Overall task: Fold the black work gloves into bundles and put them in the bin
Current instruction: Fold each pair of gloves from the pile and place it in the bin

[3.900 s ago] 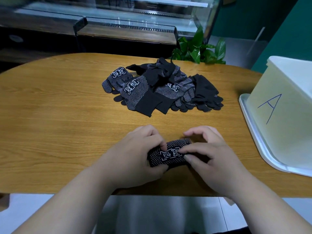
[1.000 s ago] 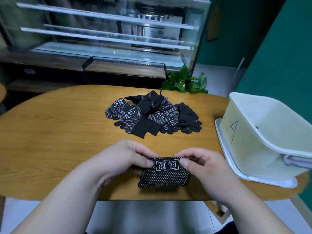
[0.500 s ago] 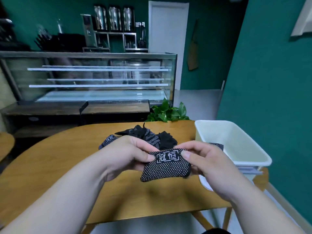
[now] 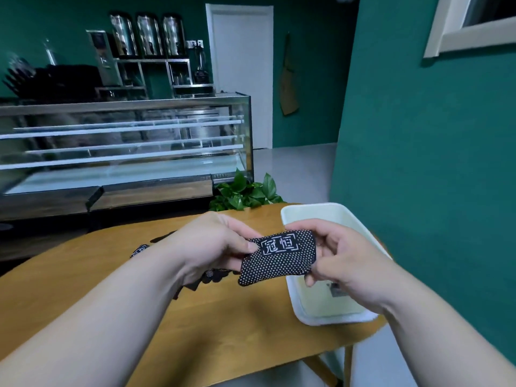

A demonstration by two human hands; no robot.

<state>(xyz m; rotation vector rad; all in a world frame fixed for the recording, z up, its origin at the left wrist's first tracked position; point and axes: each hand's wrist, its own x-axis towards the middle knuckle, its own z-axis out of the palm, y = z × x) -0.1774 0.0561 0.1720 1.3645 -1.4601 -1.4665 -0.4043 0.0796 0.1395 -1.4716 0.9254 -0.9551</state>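
A folded black glove bundle (image 4: 277, 256) with white dots and a white logo is held in the air above the table, at the left rim of the white bin (image 4: 296, 303). My left hand (image 4: 215, 244) pinches its left end and my right hand (image 4: 337, 255) grips its right end. The pile of loose black gloves (image 4: 215, 275) is mostly hidden behind my left hand and forearm; only bits show. A dark item (image 4: 336, 290) lies on the bin's floor, partly hidden by my right hand.
The bin stands at the right end of the wooden table (image 4: 223, 311), close to a green wall (image 4: 432, 177). A potted plant (image 4: 245, 194) and a glass display case (image 4: 125, 152) stand behind the table.
Both hands lifted the bundle off the table and carried it right to the bin's rim. The view tilted upward, so the room now fills the top.
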